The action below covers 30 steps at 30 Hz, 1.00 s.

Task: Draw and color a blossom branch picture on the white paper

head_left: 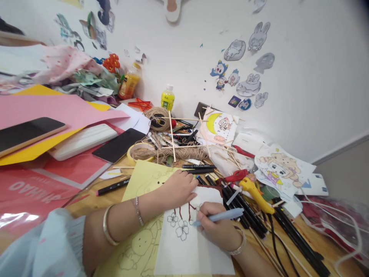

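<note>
My right hand is closed round a light blue pen, its tip touching the white paper beside drawn branches. Outlined flowers and dark red branches show on that sheet. Across the upper left part of the white paper lies my left hand, palm down with its fingers stretched out, holding nothing. Under the white sheet is a larger yellow paper with pencil-like line drawings, partly hidden by my left forearm.
Black markers and a yellow glue gun lie on the right. Behind the paper are twine, crossed sticks and yellow tape. Phones and coloured sheets cover the left. Two bottles stand by the wall.
</note>
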Each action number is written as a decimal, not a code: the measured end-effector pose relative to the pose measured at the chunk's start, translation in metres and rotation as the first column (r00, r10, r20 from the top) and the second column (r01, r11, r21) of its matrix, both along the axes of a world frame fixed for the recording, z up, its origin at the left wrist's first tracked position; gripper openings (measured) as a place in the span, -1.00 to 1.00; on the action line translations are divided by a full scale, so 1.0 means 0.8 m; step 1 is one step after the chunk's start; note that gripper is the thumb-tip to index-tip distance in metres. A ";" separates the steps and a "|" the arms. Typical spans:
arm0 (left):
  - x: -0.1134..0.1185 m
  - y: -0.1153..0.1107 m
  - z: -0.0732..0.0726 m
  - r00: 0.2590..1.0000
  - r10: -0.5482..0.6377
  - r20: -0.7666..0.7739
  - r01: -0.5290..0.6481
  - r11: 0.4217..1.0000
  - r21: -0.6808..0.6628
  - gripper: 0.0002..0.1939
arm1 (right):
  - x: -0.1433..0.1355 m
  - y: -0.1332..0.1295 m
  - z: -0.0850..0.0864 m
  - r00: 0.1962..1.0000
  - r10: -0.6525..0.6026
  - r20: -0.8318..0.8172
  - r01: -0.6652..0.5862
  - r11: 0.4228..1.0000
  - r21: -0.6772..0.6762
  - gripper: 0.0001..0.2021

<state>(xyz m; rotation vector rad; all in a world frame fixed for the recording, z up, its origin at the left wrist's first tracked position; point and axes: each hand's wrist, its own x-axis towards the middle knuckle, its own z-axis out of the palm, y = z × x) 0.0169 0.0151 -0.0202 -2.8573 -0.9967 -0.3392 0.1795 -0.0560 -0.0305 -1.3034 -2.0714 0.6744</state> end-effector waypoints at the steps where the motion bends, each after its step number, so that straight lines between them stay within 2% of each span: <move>1: 0.000 0.000 0.001 1.000 0.002 -0.002 -0.002 1.000 -0.001 -0.79 | 0.000 0.000 0.000 1.000 0.000 0.002 0.000 1.000 -0.003 -0.71; 4: 0.000 -0.001 0.002 1.000 0.004 -0.012 -0.004 1.000 -0.008 -0.79 | 0.000 0.000 0.000 1.000 -0.003 0.009 0.003 1.000 0.001 -0.72; 9: -0.001 0.000 0.000 1.000 0.000 -0.012 0.000 1.000 0.009 -0.78 | -0.001 -0.001 0.001 0.999 -0.002 -0.039 -0.001 0.997 -0.072 -0.70; 18: -0.002 0.004 -0.005 0.999 -0.024 -0.026 0.025 0.999 0.038 -0.74 | 0.000 -0.001 0.000 0.999 -0.017 -0.034 0.014 0.997 -0.077 -0.71; 30: 0.001 0.004 -0.002 0.998 -0.010 -0.058 0.011 1.000 0.020 -0.73 | 0.001 -0.001 -0.001 0.999 -0.041 0.036 0.040 0.999 0.018 -0.71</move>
